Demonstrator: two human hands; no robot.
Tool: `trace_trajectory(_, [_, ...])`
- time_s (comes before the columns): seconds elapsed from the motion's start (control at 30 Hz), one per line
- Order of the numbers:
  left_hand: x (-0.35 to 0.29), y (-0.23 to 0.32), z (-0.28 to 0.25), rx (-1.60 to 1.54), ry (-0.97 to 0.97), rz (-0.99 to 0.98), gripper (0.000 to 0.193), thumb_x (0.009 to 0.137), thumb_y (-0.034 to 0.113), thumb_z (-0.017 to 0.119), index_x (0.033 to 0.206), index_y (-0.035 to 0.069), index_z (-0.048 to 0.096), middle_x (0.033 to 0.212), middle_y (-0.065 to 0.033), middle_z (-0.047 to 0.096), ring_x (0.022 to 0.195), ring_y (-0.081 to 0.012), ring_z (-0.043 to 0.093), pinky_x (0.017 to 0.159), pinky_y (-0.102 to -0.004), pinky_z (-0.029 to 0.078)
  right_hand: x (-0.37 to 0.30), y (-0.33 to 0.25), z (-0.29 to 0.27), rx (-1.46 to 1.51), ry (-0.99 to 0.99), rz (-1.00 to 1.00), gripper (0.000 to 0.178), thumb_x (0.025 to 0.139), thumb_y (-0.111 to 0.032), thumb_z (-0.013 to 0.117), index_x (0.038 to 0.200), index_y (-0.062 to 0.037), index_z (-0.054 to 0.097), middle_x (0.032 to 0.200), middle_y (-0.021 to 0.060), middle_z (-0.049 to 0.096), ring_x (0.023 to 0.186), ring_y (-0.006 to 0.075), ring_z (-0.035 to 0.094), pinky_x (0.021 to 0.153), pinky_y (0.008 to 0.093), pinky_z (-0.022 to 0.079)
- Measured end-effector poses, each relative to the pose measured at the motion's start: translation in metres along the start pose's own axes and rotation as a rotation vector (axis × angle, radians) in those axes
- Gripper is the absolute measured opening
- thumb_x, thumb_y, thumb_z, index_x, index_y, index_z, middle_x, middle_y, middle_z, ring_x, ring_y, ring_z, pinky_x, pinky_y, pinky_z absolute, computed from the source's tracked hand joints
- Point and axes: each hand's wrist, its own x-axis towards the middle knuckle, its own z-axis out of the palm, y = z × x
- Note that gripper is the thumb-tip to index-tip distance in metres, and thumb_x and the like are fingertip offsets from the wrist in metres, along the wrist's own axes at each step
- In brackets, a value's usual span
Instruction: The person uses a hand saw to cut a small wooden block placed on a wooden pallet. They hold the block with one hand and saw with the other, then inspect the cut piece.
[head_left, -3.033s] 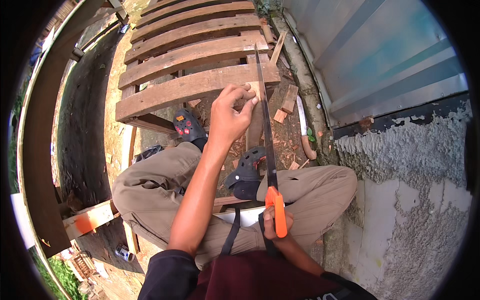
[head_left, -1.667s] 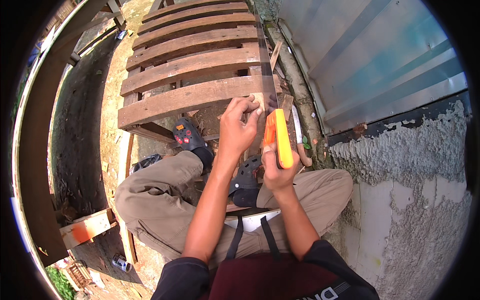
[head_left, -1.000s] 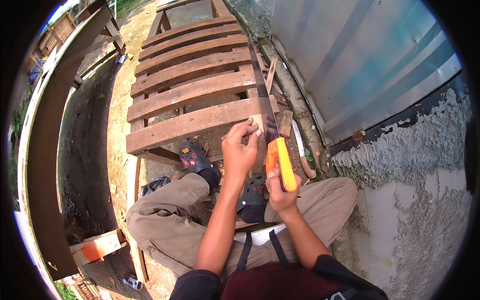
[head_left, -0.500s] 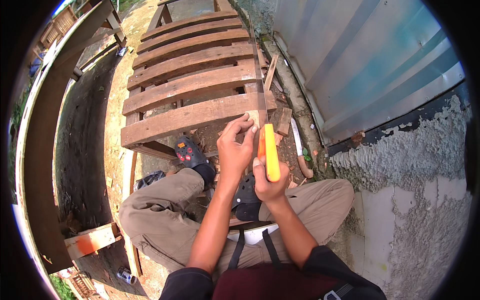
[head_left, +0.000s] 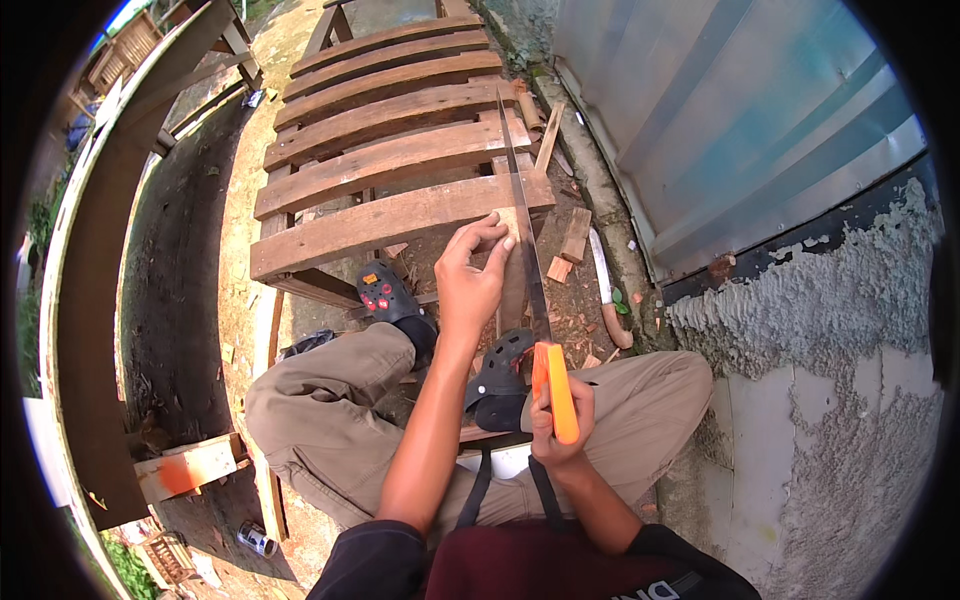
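Your orange-handled hand saw (head_left: 530,290) has slid back toward you since half a second ago, so you're mid-stroke on the small pale wood block (head_left: 508,225) at the end of the nearest weathered plank (head_left: 390,225). Your right hand (head_left: 560,420) is clenched round the handle, left hand (head_left: 470,280) fingers pinching the block steady. Only packaging-ish thing: a small metal can (head_left: 256,540) lying on the dirt, lower left.

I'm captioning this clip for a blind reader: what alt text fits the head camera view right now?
Seen from above, a seated person's right hand grips the orange handle of a hand saw whose blade runs forward across the nearest slat of a wooden pallet, while the left hand pinches a small wood piece beside the blade. A knife and wood offcuts lie on the ground near a corrugated metal wall.
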Motion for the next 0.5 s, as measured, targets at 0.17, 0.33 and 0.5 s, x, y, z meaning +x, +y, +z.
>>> trace_trajectory(0.17, [0.003,-0.006,-0.003,-0.036,-0.022,-0.062,0.016,0.089,0.005,0.074,0.102,-0.003,0.073,0.119,-0.0161,0.073,0.099,-0.0207,0.073,0.086,-0.0329,0.057,0.07,-0.005,0.034,-0.162,0.111,-0.063,0.055,0.097,-0.033,0.073,0.131,0.0052,0.054,0.098,0.0143,0.068,0.083,0.023,0.067,0.075,0.037,0.054])
trace_trajectory(0.33, [0.001,0.001,-0.001,0.033,-0.007,-0.026,0.019,0.091,0.011,0.074,0.106,-0.001,0.073,0.12,-0.0156,0.074,0.102,-0.0208,0.072,0.087,-0.034,0.057,0.071,-0.023,0.035,-0.13,0.147,-0.022,0.041,0.1,-0.027,0.071,0.126,0.0015,0.056,0.094,0.0118,0.066,0.081,0.0204,0.067,0.074,0.0352,0.053])
trace_trajectory(0.5, [-0.002,0.003,-0.001,0.155,-0.017,0.062,0.02,0.092,0.012,0.073,0.107,0.0,0.073,0.116,-0.0163,0.074,0.1,-0.0275,0.073,0.086,-0.0363,0.056,0.051,-0.037,0.008,-0.168,0.166,-0.121,0.041,0.102,-0.023,0.067,0.131,0.0006,0.052,0.108,0.0147,0.065,0.091,0.0212,0.066,0.081,0.0361,0.053])
